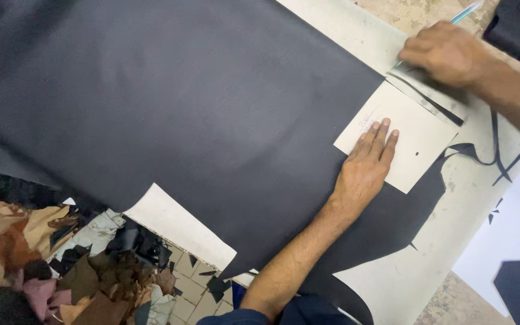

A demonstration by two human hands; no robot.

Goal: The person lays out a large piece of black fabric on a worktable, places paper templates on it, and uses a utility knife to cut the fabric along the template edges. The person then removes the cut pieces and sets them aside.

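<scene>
Your flat, open left hand [365, 165] pins the card template [401, 135]; your right hand [446, 51], gripping a pen [461, 13], traces its far edge; leather [182, 102] there is uncut

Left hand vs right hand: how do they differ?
The left hand lies flat, fingers spread, pressing the pale card onto the dark sheet; the right hand is curled around a light blue pen. The left holds nothing; the right works along the card's far edge. Both touch that card.
</scene>
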